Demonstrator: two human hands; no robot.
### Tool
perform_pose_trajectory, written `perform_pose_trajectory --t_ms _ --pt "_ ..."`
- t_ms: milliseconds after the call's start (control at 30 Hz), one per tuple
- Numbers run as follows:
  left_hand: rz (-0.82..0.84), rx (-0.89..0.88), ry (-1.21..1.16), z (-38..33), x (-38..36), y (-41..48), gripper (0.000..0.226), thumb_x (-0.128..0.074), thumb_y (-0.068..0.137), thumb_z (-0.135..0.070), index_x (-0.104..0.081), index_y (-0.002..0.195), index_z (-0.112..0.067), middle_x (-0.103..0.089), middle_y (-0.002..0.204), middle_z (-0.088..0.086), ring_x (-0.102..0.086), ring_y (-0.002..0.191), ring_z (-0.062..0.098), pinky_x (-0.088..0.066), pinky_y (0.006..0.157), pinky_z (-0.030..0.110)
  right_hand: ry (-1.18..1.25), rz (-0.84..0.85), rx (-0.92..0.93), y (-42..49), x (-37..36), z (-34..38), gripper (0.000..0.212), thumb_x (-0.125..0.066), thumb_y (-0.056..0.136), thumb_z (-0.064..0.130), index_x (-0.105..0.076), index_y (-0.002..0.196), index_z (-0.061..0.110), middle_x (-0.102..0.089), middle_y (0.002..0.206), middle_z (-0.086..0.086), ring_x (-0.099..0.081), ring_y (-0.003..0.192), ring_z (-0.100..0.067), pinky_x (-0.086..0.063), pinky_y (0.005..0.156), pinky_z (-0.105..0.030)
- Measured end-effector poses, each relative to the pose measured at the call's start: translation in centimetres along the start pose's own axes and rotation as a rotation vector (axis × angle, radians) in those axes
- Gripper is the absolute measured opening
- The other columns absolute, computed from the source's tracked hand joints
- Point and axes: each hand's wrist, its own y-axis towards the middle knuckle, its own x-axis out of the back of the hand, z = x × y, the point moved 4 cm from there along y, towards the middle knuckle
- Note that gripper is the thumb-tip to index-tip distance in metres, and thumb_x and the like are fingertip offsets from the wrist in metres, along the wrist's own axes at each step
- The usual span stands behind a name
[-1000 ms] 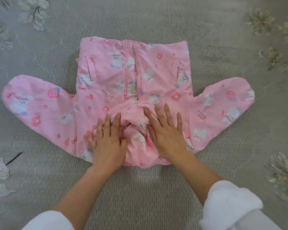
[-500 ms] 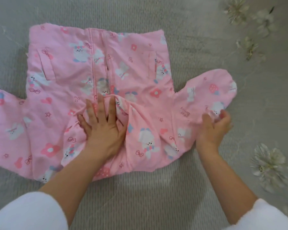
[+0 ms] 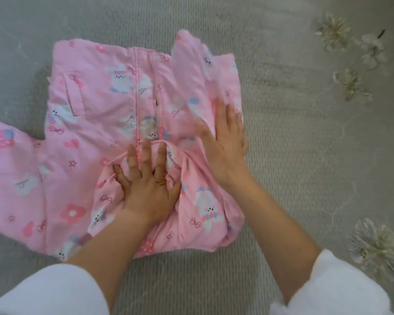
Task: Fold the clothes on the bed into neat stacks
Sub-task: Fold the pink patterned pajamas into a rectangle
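Head view: jacket (image 3: 96,123) beneath left hand (image 3: 149,189) (pressed flat).

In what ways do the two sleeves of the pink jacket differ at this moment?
The left-side sleeve lies spread out on the bed, beside the jacket body; the right-side sleeve is folded over the jacket body. No hand touches the left-side sleeve; the right hand rests flat on the right-side sleeve. Both share the same pink print with rabbits.
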Motion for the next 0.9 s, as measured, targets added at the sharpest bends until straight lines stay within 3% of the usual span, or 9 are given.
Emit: perform_pose_trajectory --t_ms 67,233,400,467,533,633,767,833,900 --pt "-0.005 0.0 -0.005 0.2 -0.2 0.1 0.079 0.005 0.069 -0.071 0.042 0.13 -0.036 0.046 0.143 -0.01 0.039 0.135 0.023 0.033 0.097 0.05 -0.137 0.093 0.113 -0.7 -3.1 0.8 0.061 -0.025 0.096 0.06 0.001 0.149 0.046 0.013 0.16 0.008 0.022 0.145 -0.011 0.018 0.112 -0.041" --pt "-0.107 -0.05 -0.032 0.4 -0.4 -0.1 0.079 -0.012 0.079 -0.07 0.019 0.144 -0.036 0.011 0.159 -0.002 0.015 0.143 0.023 0.026 0.103 0.047 -0.368 0.101 0.064 -0.5 -5.4 -0.7 0.047 -0.021 0.103 0.044 -0.013 0.149 0.044 0.007 0.161 0.008 0.02 0.146 -0.014 0.019 0.114 -0.042" --pt "0.059 -0.047 -0.101 0.1 0.7 0.3 0.078 -0.01 0.077 -0.07 0.03 0.139 -0.043 0.027 0.155 -0.009 0.03 0.14 0.021 0.026 0.105 0.052 -0.225 -0.019 0.105 -1.6 -4.2 1.3 0.051 -0.029 0.097 0.04 -0.027 0.148 0.038 -0.011 0.161 0.006 0.005 0.148 -0.011 0.015 0.114 -0.033" --pt "0.151 -0.097 -0.233 1.3 2.5 0.0 0.072 -0.023 0.087 -0.06 0.013 0.146 -0.044 0.022 0.157 -0.01 0.025 0.142 0.017 0.015 0.113 0.054 -0.108 0.015 0.146 -3.6 -4.6 2.4 0.054 -0.026 0.093 0.041 -0.025 0.147 0.042 -0.014 0.16 0.008 0.0 0.148 -0.008 0.011 0.116 -0.034" --pt "0.009 -0.114 -0.265 4.4 4.8 -1.4 0.063 -0.023 0.09 -0.053 -0.003 0.149 -0.044 0.013 0.159 -0.005 0.017 0.144 0.015 0.004 0.117 0.049 -0.044 0.166 0.165 -5.3 -6.2 2.6 0.053 -0.024 0.092 0.054 -0.014 0.144 0.053 -0.005 0.161 0.012 0.007 0.147 -0.005 0.011 0.117 -0.034" --pt "-0.43 0.199 -0.247 10.8 8.0 -5.0 0.066 -0.033 0.088 -0.046 -0.016 0.151 -0.032 0.001 0.159 0.013 0.003 0.144 0.028 -0.006 0.114 0.052 -0.356 0.292 0.209 -5.6 -8.8 1.4 0.068 -0.015 0.08 0.075 0.004 0.143 0.056 0.016 0.159 0.012 0.024 0.144 -0.01 0.019 0.115 -0.037" --pt "-0.534 0.972 -0.74 19.9 7.1 -7.7 0.096 -0.055 0.073 -0.048 -0.015 0.149 -0.005 -0.023 0.149 0.025 -0.026 0.136 0.039 -0.026 0.111 0.048 -0.524 0.226 0.185 -4.8 -10.1 1.0 0.065 -0.024 0.091 0.07 0.007 0.145 0.052 0.017 0.16 0.004 0.023 0.145 -0.019 0.016 0.115 -0.046" --pt "-0.645 1.113 -1.098 21.9 6.7 -7.9 0.082 -0.067 0.075 -0.039 -0.033 0.139 0.0 -0.045 0.135 0.016 -0.051 0.116 0.024 -0.044 0.093 0.033 -0.563 0.239 0.174 -4.7 -10.3 1.0 0.065 -0.025 0.092 0.068 0.006 0.146 0.051 0.018 0.16 0.004 0.022 0.145 -0.02 0.015 0.115 -0.047" --pt "-0.683 1.087 -1.357 22.4 7.3 -7.3 0.05 -0.072 0.076 -0.023 -0.054 0.118 -0.002 -0.061 0.115 0.008 -0.061 0.087 0.017 -0.049 0.069 0.027 -0.581 0.269 0.154 -4.5 -10.1 1.1 0.065 -0.025 0.092 0.068 0.007 0.146 0.051 0.019 0.159 0.004 0.022 0.145 -0.019 0.015 0.116 -0.046"
